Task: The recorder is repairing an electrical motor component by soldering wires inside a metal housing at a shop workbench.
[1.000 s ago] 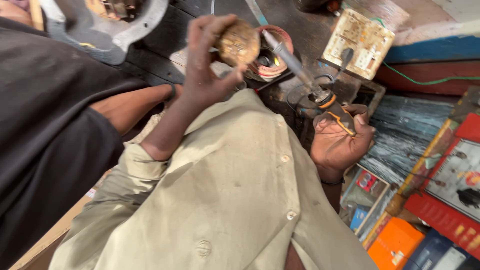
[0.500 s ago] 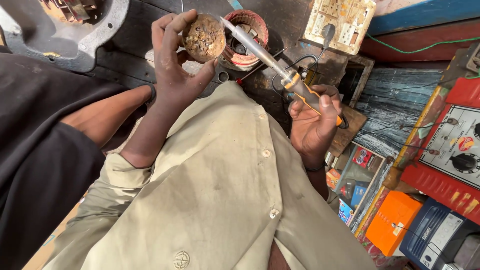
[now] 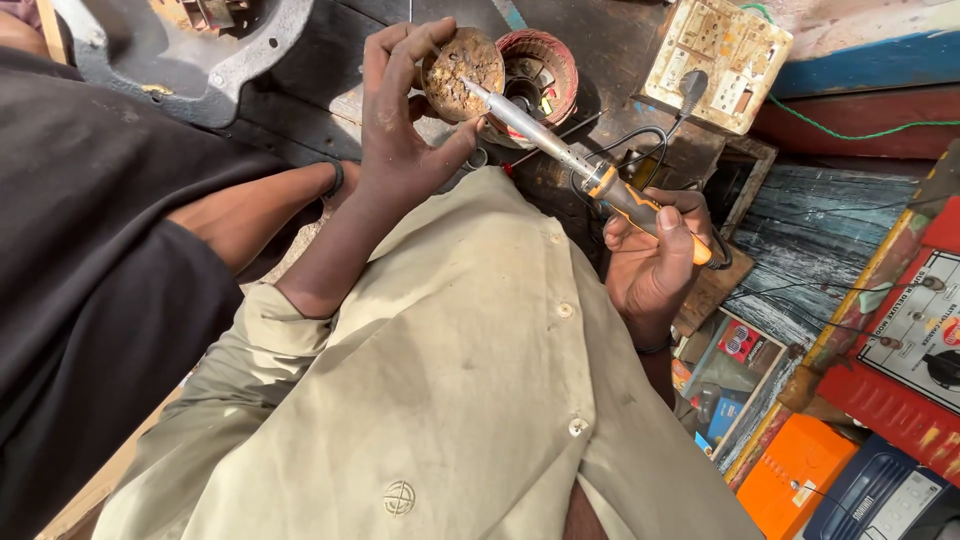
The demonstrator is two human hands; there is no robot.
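Soldering iron [image 3: 560, 150] tip now touches the crusty lump [image 3: 462, 72], having closed in. Your right hand [image 3: 655, 265] grips its handle; your left hand [image 3: 405, 130] holds the lump.

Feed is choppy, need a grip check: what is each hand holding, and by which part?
Left hand holds the round crusty tin by its rim and underside. Right hand grips the soldering iron by its orange-black handle, tip on the tin.

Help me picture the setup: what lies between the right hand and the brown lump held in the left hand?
In the head view, only the soldering iron spans it: the right hand grips its handle, and the metal tip meets the brown lump held by the left hand.
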